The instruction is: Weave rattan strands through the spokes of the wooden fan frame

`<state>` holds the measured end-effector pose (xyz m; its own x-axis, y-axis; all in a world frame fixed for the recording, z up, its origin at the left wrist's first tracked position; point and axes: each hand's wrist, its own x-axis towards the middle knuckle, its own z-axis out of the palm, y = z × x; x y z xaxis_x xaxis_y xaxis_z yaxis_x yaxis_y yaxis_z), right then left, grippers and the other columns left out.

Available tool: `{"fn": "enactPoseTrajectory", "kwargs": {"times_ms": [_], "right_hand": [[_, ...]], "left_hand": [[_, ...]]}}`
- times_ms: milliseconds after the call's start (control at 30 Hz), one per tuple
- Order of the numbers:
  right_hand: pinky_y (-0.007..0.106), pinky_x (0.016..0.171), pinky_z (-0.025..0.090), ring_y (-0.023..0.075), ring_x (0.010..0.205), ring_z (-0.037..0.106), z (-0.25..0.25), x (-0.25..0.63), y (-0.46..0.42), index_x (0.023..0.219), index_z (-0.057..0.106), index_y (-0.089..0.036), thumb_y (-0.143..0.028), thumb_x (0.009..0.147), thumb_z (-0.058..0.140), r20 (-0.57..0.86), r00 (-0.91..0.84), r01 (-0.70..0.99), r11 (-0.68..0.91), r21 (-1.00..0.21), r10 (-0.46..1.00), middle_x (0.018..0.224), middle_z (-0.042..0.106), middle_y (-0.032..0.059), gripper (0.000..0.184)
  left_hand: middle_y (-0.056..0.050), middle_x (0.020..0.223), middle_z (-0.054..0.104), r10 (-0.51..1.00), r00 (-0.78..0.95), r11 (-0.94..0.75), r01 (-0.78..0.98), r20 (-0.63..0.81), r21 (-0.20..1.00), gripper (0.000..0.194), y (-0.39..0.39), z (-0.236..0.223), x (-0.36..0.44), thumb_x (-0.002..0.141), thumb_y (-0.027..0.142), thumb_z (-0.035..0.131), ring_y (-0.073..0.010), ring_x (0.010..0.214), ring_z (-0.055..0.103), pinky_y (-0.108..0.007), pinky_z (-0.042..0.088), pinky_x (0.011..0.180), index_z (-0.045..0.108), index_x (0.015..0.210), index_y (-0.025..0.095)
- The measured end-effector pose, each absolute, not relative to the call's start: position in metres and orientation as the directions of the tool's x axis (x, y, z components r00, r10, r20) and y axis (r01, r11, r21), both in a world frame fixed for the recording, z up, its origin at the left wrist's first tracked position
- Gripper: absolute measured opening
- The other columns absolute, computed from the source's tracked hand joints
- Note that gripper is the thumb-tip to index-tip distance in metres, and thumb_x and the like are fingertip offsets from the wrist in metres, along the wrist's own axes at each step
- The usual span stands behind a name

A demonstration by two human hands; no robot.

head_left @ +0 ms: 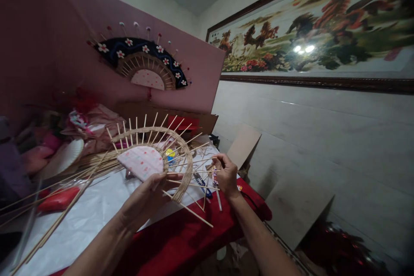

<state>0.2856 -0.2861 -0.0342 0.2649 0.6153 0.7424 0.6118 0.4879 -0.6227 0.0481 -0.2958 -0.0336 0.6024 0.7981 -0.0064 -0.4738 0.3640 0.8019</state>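
Observation:
A half-round fan frame (186, 159) of thin wooden sticks with a woven twine band is held up over the table. At its centre is a white half-disc (142, 160) with red spots. My left hand (158, 185) grips the frame at the lower edge of this half-disc, with the thumb in front and some fingers behind. On the right side, my right hand (226, 172) pinches the tip of one of the sticks that stick out past the band. Below the frame, a blue utility knife (203, 186) lies on the table.
A finished dark fan (145, 51) with white flowers hangs on the pink board (194, 60). Long thin sticks (64, 207) lie at the left, near a red packet (58, 199) and a pale fluted plate (67, 155). Red cloth (181, 241) covers the table's front edge.

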Motion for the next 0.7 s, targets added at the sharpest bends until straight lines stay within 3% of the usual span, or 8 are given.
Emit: {"fn": "enactPoseTrajectory", "kwargs": {"times_ms": [333, 567, 700], "right_hand": [[0.023, 0.059, 0.040, 0.0138, 0.064, 0.053, -0.020, 0.299, -0.282, 0.076, 0.059, -0.017, -0.031, 0.080, 0.053, 0.794, 0.231, 0.689, 0.481, -0.541, 0.562, 0.068, 0.059, 0.0012, 0.016], [0.024, 0.063, 0.039, 0.0133, 0.066, 0.052, -0.001, 0.306, -0.281, 0.069, 0.059, -0.017, -0.029, 0.078, 0.057, 0.848, 0.119, 0.735, 0.528, -0.425, 0.517, 0.068, 0.057, 0.0012, 0.015], [0.024, 0.060, 0.038, 0.0128, 0.064, 0.050, -0.004, 0.313, -0.274, 0.070, 0.061, -0.017, -0.032, 0.076, 0.058, 0.787, 0.172, 0.653, 0.530, -0.541, 0.592, 0.067, 0.057, 0.0007, 0.017]], "left_hand": [[-0.015, 0.109, 0.063, 0.785, 0.619, 0.280, -0.378, 0.017, 0.882, 0.032, -0.299, -0.030, 0.049, 0.080, 0.031, 0.046, -0.0287, 0.101, 0.054, -0.037, 0.041, 0.084, 0.068, 0.091, 0.010], [-0.015, 0.102, 0.065, 0.760, 0.649, 0.246, -0.320, 0.023, 0.915, 0.032, -0.300, -0.032, 0.049, 0.079, 0.027, 0.045, -0.0280, 0.095, 0.056, -0.039, 0.039, 0.089, 0.069, 0.088, 0.007], [-0.011, 0.095, 0.068, 0.743, 0.668, 0.302, -0.378, 0.032, 0.875, 0.030, -0.298, -0.034, 0.047, 0.079, 0.026, 0.045, -0.0237, 0.088, 0.059, -0.035, 0.042, 0.085, 0.070, 0.084, 0.010]]}}
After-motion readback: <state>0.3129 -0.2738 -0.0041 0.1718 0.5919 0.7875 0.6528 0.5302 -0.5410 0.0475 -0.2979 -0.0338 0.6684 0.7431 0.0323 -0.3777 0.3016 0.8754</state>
